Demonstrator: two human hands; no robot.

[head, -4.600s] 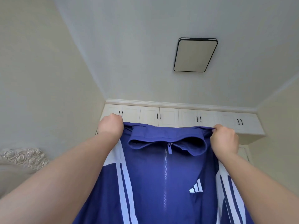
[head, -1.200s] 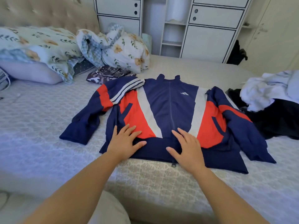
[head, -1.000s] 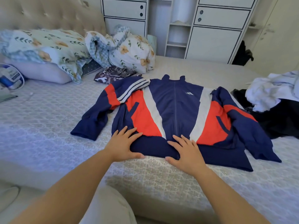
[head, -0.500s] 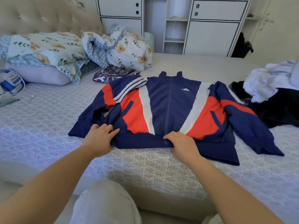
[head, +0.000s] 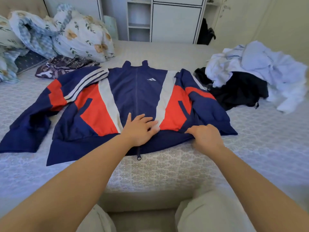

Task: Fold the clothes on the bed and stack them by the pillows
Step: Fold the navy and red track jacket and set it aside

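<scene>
The bed (head: 250,148) carries everything. A navy, red and white jacket (head: 137,91) is laid flat on it, front up and zipped, collar toward the far side, sleeves spread outward. At the far left, floral pillows (head: 80,36) are heaped — a dark patterned garment (head: 63,66) lies just beside them. To the right a pile of white and black clothes (head: 247,77) is heaped. The left hand (head: 139,129) is pressed flat on the jacket's lower front, its grip spread. The right hand (head: 204,137) is curled at the hem — its grip pinches the fabric.
</scene>
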